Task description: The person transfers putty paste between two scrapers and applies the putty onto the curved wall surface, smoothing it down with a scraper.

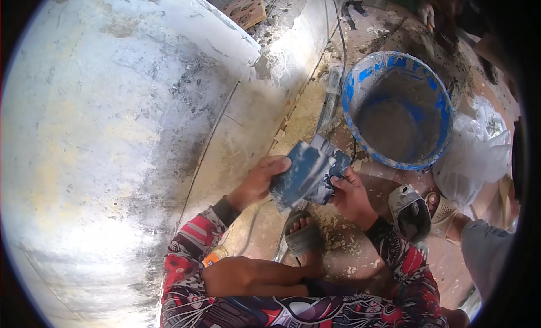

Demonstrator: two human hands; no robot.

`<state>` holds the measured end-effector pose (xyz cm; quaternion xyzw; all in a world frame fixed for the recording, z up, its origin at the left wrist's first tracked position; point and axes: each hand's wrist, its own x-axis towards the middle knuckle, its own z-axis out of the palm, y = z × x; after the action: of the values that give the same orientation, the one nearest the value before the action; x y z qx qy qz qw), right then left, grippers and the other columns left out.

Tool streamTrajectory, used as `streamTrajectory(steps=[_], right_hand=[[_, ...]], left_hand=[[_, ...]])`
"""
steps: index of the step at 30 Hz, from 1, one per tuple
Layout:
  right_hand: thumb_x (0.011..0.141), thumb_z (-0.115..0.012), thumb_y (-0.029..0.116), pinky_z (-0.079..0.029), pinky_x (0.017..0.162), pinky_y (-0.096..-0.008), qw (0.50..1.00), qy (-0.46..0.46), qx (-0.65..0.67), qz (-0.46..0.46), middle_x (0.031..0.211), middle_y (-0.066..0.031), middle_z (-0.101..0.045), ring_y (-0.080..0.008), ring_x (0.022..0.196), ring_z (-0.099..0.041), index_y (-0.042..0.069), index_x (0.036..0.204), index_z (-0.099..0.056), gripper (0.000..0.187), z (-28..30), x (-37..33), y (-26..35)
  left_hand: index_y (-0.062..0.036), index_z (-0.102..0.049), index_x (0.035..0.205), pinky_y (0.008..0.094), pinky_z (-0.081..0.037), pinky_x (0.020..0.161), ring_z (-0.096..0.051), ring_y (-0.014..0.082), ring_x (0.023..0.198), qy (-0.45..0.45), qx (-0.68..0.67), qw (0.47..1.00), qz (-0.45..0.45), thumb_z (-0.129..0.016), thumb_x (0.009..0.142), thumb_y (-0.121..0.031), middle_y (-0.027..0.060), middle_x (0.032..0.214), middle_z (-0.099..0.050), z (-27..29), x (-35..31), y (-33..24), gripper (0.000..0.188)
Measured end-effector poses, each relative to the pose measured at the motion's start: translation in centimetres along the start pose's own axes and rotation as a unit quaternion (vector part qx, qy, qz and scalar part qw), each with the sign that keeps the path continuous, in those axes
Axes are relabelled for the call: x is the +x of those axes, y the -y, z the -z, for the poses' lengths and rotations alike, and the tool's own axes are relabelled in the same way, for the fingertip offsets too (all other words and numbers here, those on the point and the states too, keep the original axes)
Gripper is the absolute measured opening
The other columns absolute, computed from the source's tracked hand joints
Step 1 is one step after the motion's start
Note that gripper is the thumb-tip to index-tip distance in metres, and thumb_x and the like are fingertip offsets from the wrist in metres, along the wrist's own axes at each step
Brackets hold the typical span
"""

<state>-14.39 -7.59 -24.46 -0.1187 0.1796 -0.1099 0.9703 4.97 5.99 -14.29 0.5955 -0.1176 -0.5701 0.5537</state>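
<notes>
Head view: the left hand (262, 181) pinches the left edge of a blue sheet (297, 174), with the thumb lying over the top face. The right hand (352, 197) is clamped on the edge of a dark sheet (338, 165), which has white smears on it. The sheets are in the air between the two hands, above the floor (335, 243) and near the bucket (437, 122). They overlap in the middle, and because of blur I cannot tell if they are two pieces or one folded piece. Holding from opposite sides, with thumbs above and fingers mostly hidden below, probably lets each hand control its own edge and leaves the middle free. The elbows are bent and the hands are brought in front of the body, I think so that the sheets are easy to look at.

The bucket, blue and coated with grey, is placed beyond the right hand, perhaps to be within reach but not under the arms. Grey residue covers much of its inside. A clear bag (473, 161) is just beside it, on the right. A bar (329, 105) lies along the left of the bucket, between it and the worn wall (112, 130). The person's foot (304, 235), in a dark sandal, is below the sheets. At right, another person's foot (448, 215) wears a pale clog.
</notes>
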Motion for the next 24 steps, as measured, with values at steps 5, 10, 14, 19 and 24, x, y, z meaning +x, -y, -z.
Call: streamTrajectory(steps=[5,10,14,19,24], right_hand=[[0.099,-0.046,0.0,-0.059,0.075,-0.0373,0.997,0.057,0.04,0.037,0.118,-0.0056,-0.062,-0.0178,0.099,-0.066,0.01,0.134,-0.047,0.036,-0.2,-0.2,-0.7],[0.099,-0.044,0.001,-0.059,0.076,-0.0371,0.997,0.028,0.046,0.059,0.122,-0.0078,-0.06,-0.0182,0.099,-0.066,0.007,0.136,-0.043,0.038,-0.3,-0.9,-0.6],[0.099,-0.043,0.0,-0.059,0.082,-0.038,0.994,0.053,0.069,0.063,0.123,-0.0093,-0.06,-0.0215,0.107,-0.065,0.006,0.133,-0.045,0.035,0.3,-1.2,-0.3],[0.099,-0.045,0.0,-0.058,0.088,-0.0389,0.994,0.073,0.051,0.062,0.123,-0.0081,-0.06,-0.021,0.109,-0.064,0.006,0.133,-0.046,0.035,-0.6,-1.7,0.8],[0.098,-0.047,0.001,-0.058,0.077,-0.0341,0.997,0.029,0.006,0.064,0.118,-0.0034,-0.062,-0.0153,0.098,-0.066,0.008,0.134,-0.046,0.036,0.6,-0.7,1.1]], left_hand=[[0.0012,-0.063,0.108,0.0242,-0.055,0.073,-0.067,0.0083,0.081,0.006,-0.012,1.0,0.02,-0.06,0.099,-0.031,0.004,0.097,-0.069,-1.2,0.6,0.4,0.034],[0.0005,-0.064,0.104,0.0234,-0.053,0.068,-0.065,0.0069,0.074,-0.01,0.012,1.0,0.016,-0.059,0.1,-0.032,0.0021,0.091,-0.068,-0.7,1.1,0.6,0.033],[-0.0006,-0.065,0.098,0.023,-0.049,0.063,-0.06,0.0058,0.069,-0.043,0.068,0.997,0.013,-0.059,0.1,-0.032,-0.0003,0.084,-0.065,1.2,1.4,0.8,0.032],[-0.0014,-0.069,0.093,0.0214,-0.045,0.054,-0.059,0.0049,0.064,-0.131,0.321,0.935,-0.082,-0.055,0.1,-0.027,-0.0014,0.077,-0.062,6.1,1.5,-1.1,0.03],[0.0011,-0.063,0.098,0.024,-0.049,0.052,-0.056,0.0069,0.065,-0.194,0.342,0.913,-0.107,-0.06,0.096,-0.02,0.0015,0.073,-0.06,4.0,0.7,-2.7,0.021]])
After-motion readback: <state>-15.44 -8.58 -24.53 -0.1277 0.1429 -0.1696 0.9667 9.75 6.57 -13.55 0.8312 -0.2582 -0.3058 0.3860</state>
